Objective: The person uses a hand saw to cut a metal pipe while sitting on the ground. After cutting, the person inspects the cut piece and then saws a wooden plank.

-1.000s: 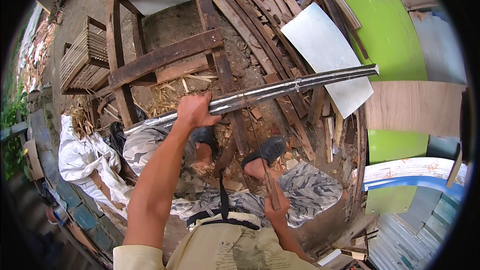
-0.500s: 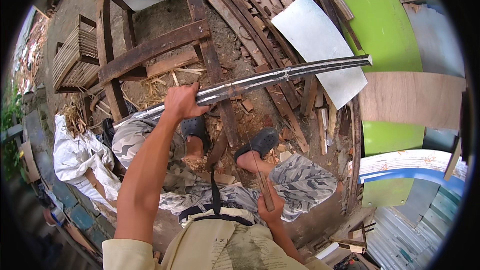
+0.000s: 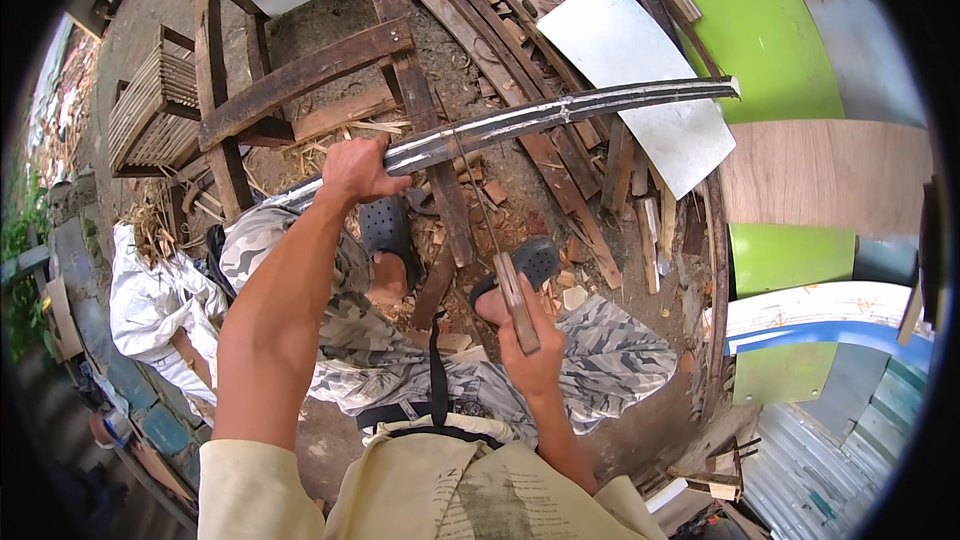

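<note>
A long dark wooden strip with white streaks (image 3: 510, 130) slants across the view, its left end by my left knee and its right end out over a pale sheet. My left hand (image 3: 358, 172) is closed around the strip near its left part, thumb pointing right. In my right hand (image 3: 532, 345) is the brown wooden handle of a handsaw (image 3: 515, 300). The saw's thin blade reaches away from me and crosses the strip just right of my left hand, its tip showing beyond the far edge. The strip lies over a dark wooden frame (image 3: 300, 80).
Scrap boards (image 3: 530, 70) are heaped at the far middle, beside a pale metal sheet (image 3: 640, 80). Green and brown panels (image 3: 820, 175) stand at the right. A slatted wooden piece (image 3: 155, 110) and a white sack (image 3: 160, 290) are on the left. Wood chips lie around my shoes.
My right hand has moved forward with the saw, and more blade shows past the strip. My left hand keeps its hold on the strip.
</note>
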Tool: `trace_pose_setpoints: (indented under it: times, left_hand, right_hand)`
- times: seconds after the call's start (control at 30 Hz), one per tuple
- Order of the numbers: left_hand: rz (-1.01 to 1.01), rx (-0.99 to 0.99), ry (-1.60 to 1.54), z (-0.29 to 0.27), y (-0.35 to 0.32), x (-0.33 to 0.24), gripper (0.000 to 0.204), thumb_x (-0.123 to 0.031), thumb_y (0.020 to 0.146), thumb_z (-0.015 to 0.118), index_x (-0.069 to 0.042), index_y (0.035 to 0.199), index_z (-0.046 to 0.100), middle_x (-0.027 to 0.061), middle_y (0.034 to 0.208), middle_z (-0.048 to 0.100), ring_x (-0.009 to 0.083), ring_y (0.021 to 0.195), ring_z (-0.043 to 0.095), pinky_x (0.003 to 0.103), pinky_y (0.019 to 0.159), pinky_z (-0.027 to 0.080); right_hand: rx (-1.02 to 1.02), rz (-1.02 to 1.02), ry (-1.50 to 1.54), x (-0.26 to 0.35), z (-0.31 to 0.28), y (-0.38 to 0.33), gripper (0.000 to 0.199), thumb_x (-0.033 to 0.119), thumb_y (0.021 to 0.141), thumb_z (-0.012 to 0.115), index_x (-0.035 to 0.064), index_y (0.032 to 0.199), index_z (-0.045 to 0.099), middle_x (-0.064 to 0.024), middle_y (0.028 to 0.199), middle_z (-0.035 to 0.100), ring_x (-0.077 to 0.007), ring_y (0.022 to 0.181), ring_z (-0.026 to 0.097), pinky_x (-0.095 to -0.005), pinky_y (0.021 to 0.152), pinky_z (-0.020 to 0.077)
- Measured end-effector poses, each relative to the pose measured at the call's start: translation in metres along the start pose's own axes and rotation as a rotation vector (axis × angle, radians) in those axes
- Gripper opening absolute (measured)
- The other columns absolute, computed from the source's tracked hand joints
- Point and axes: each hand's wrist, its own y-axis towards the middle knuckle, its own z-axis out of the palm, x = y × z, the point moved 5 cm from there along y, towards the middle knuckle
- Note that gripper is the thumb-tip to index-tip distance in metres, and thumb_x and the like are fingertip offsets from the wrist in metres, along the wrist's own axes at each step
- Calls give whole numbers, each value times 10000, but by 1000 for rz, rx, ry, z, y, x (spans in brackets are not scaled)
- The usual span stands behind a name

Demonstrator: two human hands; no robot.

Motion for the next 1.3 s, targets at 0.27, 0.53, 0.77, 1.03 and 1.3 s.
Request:
trace_pose_setpoints:
  times: [0.27, 0.53, 0.77, 1.03, 1.3]
  left_hand:
    - [-45, 89, -4, -2, -9, -11, 655, -571, 665, 751, -19, 1010, 683, 205, 785, 721, 379, 768, 719, 481, 716, 565]
    - [-7, 23, -15, -4, -3, -5, 623, -572, 687, 750, -34, 991, 676, 203, 769, 713, 391, 751, 710, 487, 687, 557]
    - [108, 53, -50, 9, -14, -13, 647, -565, 661, 766, -16, 967, 613, 193, 653, 665, 402, 642, 678, 489, 586, 507]
    - [61, 136, -64, 8, -17, -18, 655, -571, 669, 792, -27, 995, 628, 190, 758, 713, 388, 742, 712, 480, 672, 541]
    - [35, 73, -23, 6, -19, -18, 688, -585, 665, 783, -33, 1052, 643, 195, 792, 716, 387, 766, 706, 482, 690, 543]
  right_hand:
    - [128, 189, -77, 18, -45, -45, 558, -18, 821, 638, -40, 1377, 597, -184, 886, 751, -199, 680, 728, -298, 632, 544]
    - [28, 91, 95, -47, 80, 89, 566, 60, 888, 630, 64, 1451, 567, -157, 871, 724, -103, 721, 639, -303, 679, 531]
    - [84, 206, 68, -34, 65, 65, 604, 21, 907, 591, 65, 1503, 508, -100, 907, 727, -97, 682, 624, -281, 628, 522]
    - [101, 273, 104, -12, 60, 82, 593, -32, 862, 560, 5, 1453, 542, -91, 867, 697, -118, 672, 636, -285, 606, 517]
    - [136, 260, 6, -2, 60, 116, 586, 83, 846, 619, 20, 1425, 558, -257, 1109, 718, -374, 933, 722, -411, 848, 546]
